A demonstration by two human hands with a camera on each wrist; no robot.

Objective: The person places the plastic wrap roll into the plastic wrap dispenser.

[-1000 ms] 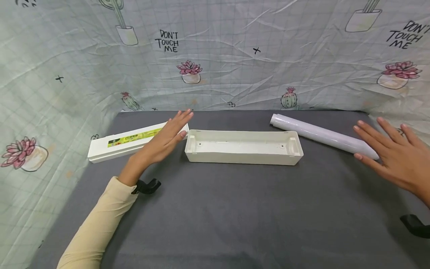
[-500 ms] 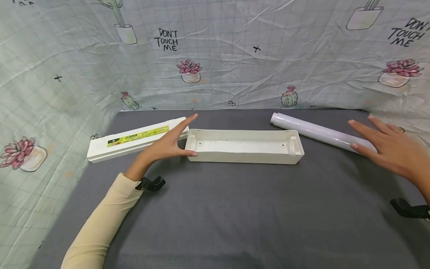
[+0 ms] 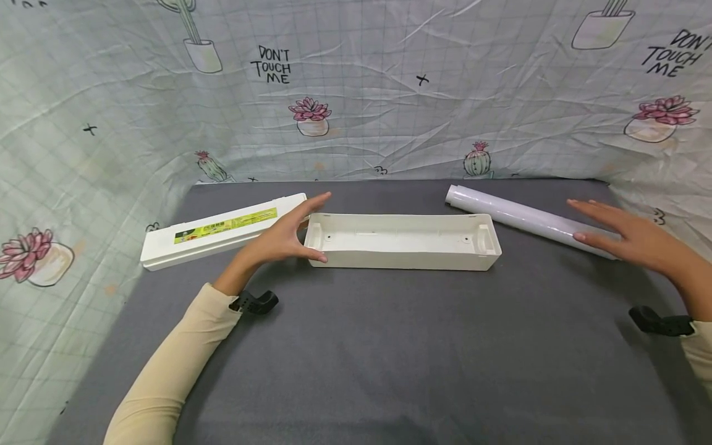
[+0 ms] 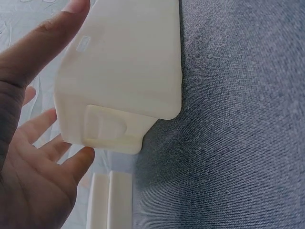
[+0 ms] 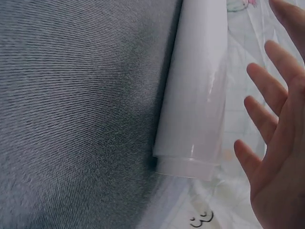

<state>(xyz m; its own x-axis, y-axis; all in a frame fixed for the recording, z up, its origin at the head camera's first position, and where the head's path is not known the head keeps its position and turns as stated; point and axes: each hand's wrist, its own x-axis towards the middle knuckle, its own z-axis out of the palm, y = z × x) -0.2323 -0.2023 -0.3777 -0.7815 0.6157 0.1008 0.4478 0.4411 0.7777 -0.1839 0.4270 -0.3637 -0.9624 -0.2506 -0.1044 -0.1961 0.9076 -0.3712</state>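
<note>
A long, open-topped white plastic box [image 3: 406,261] lies in the middle of the table. My left hand [image 3: 278,240] spans its left end, thumb at the front and fingers towards the back; the left wrist view shows fingertips right at the end wall [image 4: 112,126]. To the left lies a long white lid [image 3: 161,245] with a yellow-green label, partly behind that hand. My right hand [image 3: 639,241] hovers with fingers spread over the near end of a roll of plastic wrap [image 3: 528,221]. In the right wrist view, those fingers stand apart from the roll [image 5: 193,95].
A dark grey cloth [image 3: 389,346] covers the table. Behind and to the left hangs a pale sheet [image 3: 378,111] printed with cacti and lettering. Black straps with camera mounts [image 3: 256,303] sit on both wrists.
My left hand has moved right and lower, its thumb swinging out to the box's front left corner. My right hand has shifted left and turned over the roll. The box, lid and roll stay put.
</note>
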